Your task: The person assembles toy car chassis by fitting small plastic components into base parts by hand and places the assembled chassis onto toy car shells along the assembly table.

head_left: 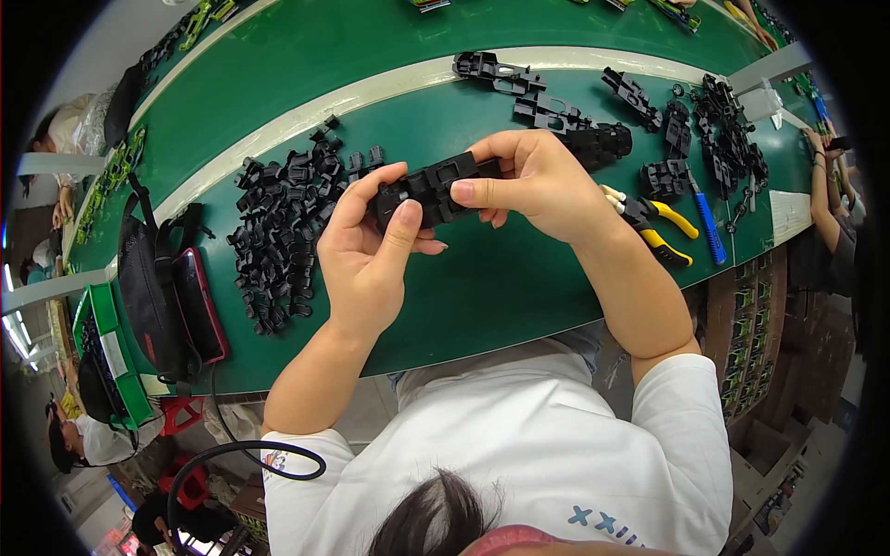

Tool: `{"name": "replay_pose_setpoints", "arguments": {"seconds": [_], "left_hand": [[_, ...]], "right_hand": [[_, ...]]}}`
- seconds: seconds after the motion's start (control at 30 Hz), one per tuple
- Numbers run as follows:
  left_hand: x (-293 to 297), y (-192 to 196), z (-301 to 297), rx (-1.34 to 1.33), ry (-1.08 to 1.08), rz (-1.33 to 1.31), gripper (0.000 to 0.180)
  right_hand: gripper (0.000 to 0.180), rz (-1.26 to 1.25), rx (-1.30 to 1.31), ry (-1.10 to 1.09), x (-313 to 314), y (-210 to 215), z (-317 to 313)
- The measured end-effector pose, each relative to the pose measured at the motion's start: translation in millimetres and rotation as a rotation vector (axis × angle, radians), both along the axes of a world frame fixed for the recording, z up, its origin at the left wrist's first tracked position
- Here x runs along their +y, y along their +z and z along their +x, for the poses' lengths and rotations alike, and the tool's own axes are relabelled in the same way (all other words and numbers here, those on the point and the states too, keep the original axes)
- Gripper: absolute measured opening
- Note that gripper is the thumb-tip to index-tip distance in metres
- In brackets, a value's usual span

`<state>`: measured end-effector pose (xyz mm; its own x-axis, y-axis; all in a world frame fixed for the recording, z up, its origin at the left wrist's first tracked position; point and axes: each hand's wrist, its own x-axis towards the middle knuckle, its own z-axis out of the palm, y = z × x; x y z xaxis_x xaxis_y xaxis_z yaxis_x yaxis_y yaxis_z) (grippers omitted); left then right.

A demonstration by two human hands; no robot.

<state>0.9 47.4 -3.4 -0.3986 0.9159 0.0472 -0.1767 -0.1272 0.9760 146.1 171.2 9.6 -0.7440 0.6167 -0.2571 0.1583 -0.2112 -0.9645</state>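
Note:
Between my two hands I hold a black plastic toy-car chassis (436,188) up above the green bench. Its left end is gripped by my left hand (371,241), thumb on top and fingers beneath. Around its right end the thumb and fingers of my right hand (538,185) are closed. A pile of small black plastic parts (278,236) lies left of my left hand. Beyond my right hand, more black chassis pieces (556,113) are laid out. Pliers with yellow-and-black handles (663,227) rest beside my right forearm, near a blue-handled screwdriver (709,227).
At the left stand a black bag (148,278), a red-edged phone (199,306) and a green bin (116,352). Further black parts (728,139) lie at the far right. A pale strip (371,88) runs along the green bench (482,296). Other people work around the benches.

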Motion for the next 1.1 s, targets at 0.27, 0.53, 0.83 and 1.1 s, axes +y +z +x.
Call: {"name": "replay_pose_setpoints", "arguments": {"seconds": [0.27,0.53,0.83,1.1], "left_hand": [[0,1,-5,-0.081,-0.016,-0.043,0.03],[1,-3,-1,-0.016,-0.01,-0.025,0.029],[4,3,-18,-0.158,0.017,-0.048,0.029],[0,16,-41,-0.28,0.074,-0.033,0.041]], "right_hand": [[0.028,-0.068,0.019,0.028,3,2,2],[0.02,0.058,-0.066,-0.019,-1,-3,0],[0.055,0.755,0.101,0.021,1,16,8],[0.039,0.85,0.053,0.209,11,51,-22]]}}
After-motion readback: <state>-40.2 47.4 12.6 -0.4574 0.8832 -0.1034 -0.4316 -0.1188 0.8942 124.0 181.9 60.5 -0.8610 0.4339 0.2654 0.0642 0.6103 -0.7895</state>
